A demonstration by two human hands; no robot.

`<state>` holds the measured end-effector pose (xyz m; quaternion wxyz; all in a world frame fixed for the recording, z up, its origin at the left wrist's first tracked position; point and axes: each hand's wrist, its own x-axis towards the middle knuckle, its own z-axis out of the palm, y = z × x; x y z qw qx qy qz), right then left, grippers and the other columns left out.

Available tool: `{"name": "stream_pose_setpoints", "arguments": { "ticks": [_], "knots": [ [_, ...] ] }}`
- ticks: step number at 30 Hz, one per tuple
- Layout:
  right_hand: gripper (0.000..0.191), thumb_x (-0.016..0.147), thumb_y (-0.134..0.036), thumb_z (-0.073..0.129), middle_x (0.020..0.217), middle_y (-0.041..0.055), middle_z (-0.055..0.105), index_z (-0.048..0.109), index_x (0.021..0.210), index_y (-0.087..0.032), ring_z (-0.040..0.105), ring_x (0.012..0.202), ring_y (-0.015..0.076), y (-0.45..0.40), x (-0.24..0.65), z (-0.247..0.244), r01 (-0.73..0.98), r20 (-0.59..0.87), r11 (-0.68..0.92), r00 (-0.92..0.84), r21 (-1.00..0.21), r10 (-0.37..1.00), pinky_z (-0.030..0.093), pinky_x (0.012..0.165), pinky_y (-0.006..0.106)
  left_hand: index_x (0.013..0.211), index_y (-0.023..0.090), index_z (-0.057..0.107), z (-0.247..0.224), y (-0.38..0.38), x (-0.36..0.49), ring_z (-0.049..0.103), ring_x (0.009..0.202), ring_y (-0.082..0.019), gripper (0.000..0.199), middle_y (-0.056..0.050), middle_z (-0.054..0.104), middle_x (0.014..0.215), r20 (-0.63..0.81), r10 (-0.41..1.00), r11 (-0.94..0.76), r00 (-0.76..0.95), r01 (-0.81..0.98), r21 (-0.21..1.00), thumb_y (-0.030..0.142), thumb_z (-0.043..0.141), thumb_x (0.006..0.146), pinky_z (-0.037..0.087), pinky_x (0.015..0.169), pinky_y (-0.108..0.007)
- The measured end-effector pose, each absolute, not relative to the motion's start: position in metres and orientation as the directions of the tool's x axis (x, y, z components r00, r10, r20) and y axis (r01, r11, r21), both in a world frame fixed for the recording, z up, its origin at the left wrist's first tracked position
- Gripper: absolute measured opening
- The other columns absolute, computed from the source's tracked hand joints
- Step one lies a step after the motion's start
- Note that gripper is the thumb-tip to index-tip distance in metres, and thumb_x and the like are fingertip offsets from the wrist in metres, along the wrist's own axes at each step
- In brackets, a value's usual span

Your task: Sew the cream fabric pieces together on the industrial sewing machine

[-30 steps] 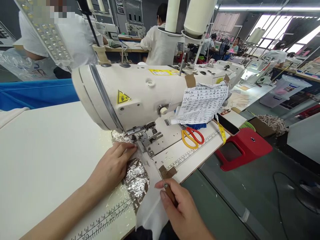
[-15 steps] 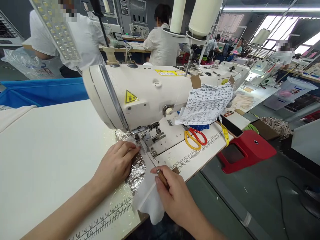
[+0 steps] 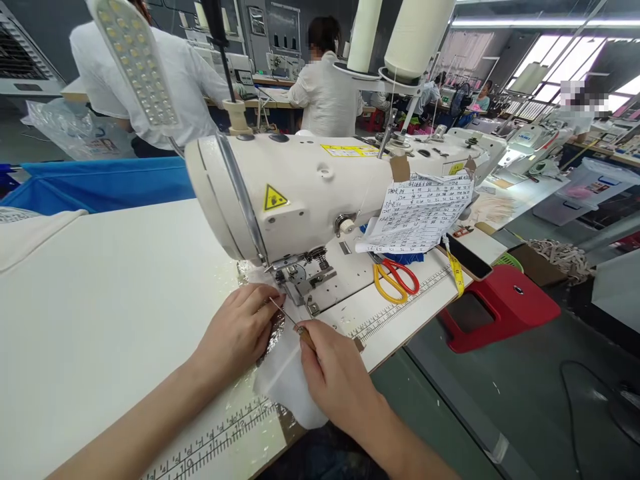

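Observation:
A white sewing machine [image 3: 300, 193] stands on the white table. White fabric [image 3: 290, 383] lies below its needle area and hangs over the table's front edge. My left hand [image 3: 245, 327] rests on the fabric beside the presser foot, fingers bent and pressed together; what they pinch is hidden. My right hand [image 3: 333, 363] is closed around the wooden handle of an awl [image 3: 306, 337]. The awl's thin metal tip points up and left, close to my left fingertips. Shiny foil [image 3: 274, 337] shows partly under the fabric and my left hand.
Scissors with red and yellow handles [image 3: 395, 280] lie right of the needle area. A handwritten sheet [image 3: 420, 210] hangs on the machine. A phone [image 3: 467, 257] and a yellow tape measure [image 3: 455, 270] are at the right edge. People in white shirts sit beyond.
The awl's tip has moved left, away from the presser foot toward my left fingers. My right hand has shifted slightly up and left, and the hanging fabric has moved left with it.

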<state>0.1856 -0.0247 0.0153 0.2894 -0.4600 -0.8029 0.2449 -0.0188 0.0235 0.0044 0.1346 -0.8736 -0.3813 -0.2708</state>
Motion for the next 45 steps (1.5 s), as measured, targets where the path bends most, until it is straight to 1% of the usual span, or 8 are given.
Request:
{"name": "stream_pose_setpoints", "arguments": {
  "ticks": [8, 11, 15, 19, 23, 28, 34, 45],
  "knots": [
    [0.027, 0.099, -0.019, 0.042, 0.098, 0.0066, 0.074, 0.062, 0.117, -0.018, 0.07, 0.083, 0.0195, -0.028, 0.183, 0.023, 0.379, 0.38, 0.546, -0.43, -0.747, 0.819, 0.054, 0.077, 0.028, 0.116, 0.01, 0.067, -0.006, 0.028, -0.019, 0.064, 0.101, -0.026, 0.035, -0.015, 0.066, 0.111, 0.559, 0.703, -0.613, 0.44, 0.773, 0.163, 0.013, 0.042, 0.092, 0.058, 0.087, -0.042],
    [0.029, 0.098, -0.019, 0.041, 0.099, 0.0064, 0.074, 0.061, 0.119, -0.019, 0.071, 0.087, 0.0185, -0.033, 0.174, 0.03, 0.304, 0.459, 0.625, -0.466, -0.719, 0.756, 0.055, 0.081, 0.027, 0.112, 0.008, 0.068, -0.004, 0.033, -0.017, 0.063, 0.096, -0.026, 0.033, -0.017, 0.066, 0.106, 0.568, 0.692, -0.622, 0.445, 0.767, 0.157, 0.018, 0.041, 0.095, 0.058, 0.084, -0.041],
    [0.032, 0.1, -0.02, 0.035, 0.092, 0.0062, 0.074, 0.057, 0.123, -0.017, 0.07, 0.08, 0.0183, -0.046, 0.165, 0.038, 0.276, 0.538, 0.752, -0.558, -0.598, 0.632, 0.054, 0.071, 0.026, 0.091, 0.015, 0.07, 0.007, 0.038, -0.012, 0.06, 0.08, -0.026, 0.031, -0.014, 0.067, 0.093, 0.431, 0.767, -0.563, 0.475, 0.821, 0.096, 0.015, 0.039, 0.093, 0.055, 0.071, -0.04],
    [0.031, 0.103, -0.021, 0.033, 0.09, 0.007, 0.075, 0.055, 0.124, -0.016, 0.071, 0.076, 0.0198, -0.056, 0.176, 0.037, 0.364, 0.518, 0.753, -0.559, -0.549, 0.648, 0.051, 0.064, 0.027, 0.086, 0.019, 0.069, 0.011, 0.042, -0.012, 0.062, 0.082, -0.026, 0.032, -0.012, 0.07, 0.091, 0.37, 0.853, -0.44, 0.369, 0.889, 0.127, 0.02, 0.039, 0.094, 0.053, 0.066, -0.037],
    [0.028, 0.106, -0.025, 0.038, 0.091, 0.0089, 0.076, 0.053, 0.126, -0.013, 0.073, 0.075, 0.0222, -0.047, 0.194, 0.026, 0.574, 0.361, 0.543, -0.407, -0.613, 0.839, 0.049, 0.064, 0.029, 0.087, 0.022, 0.072, 0.008, 0.047, -0.021, 0.067, 0.092, -0.026, 0.035, -0.009, 0.074, 0.094, 0.375, 0.907, -0.354, 0.19, 0.827, 0.437, 0.043, 0.046, 0.094, 0.056, 0.077, -0.037],
    [0.028, 0.1, -0.017, 0.044, 0.091, 0.0097, 0.077, 0.053, 0.127, -0.011, 0.073, 0.072, 0.0234, -0.02, 0.194, 0.012, 0.756, 0.283, 0.435, -0.335, -0.488, 0.899, 0.045, 0.056, 0.029, 0.081, 0.026, 0.076, 0.012, 0.051, -0.027, 0.069, 0.091, -0.024, 0.033, -0.006, 0.076, 0.094, 0.25, 0.964, -0.241, 0.086, 0.676, 0.696, 0.051, 0.055, 0.084, 0.057, 0.081, -0.036],
    [0.023, 0.1, -0.018, 0.049, 0.096, 0.0087, 0.077, 0.063, 0.117, -0.015, 0.073, 0.074, 0.0241, -0.003, 0.182, 0.011, 0.761, 0.284, 0.468, -0.375, -0.448, 0.882, 0.048, 0.056, 0.033, 0.08, 0.025, 0.075, 0.015, 0.051, -0.025, 0.068, 0.088, -0.024, 0.031, -0.006, 0.076, 0.091, 0.211, 0.976, -0.189, 0.052, 0.681, 0.708, 0.051, 0.057, 0.081, 0.056, 0.08, -0.036],
    [0.025, 0.098, -0.017, 0.048, 0.096, 0.0086, 0.079, 0.063, 0.119, -0.015, 0.073, 0.074, 0.0227, -0.003, 0.182, 0.009, 0.751, 0.319, 0.467, -0.349, -0.468, 0.881, 0.047, 0.054, 0.032, 0.079, 0.025, 0.075, 0.013, 0.052, -0.024, 0.067, 0.087, -0.023, 0.033, -0.005, 0.076, 0.091, 0.187, 0.982, -0.157, 0.026, 0.665, 0.73, 0.053, 0.058, 0.08, 0.054, 0.079, -0.036]
  ]
}}
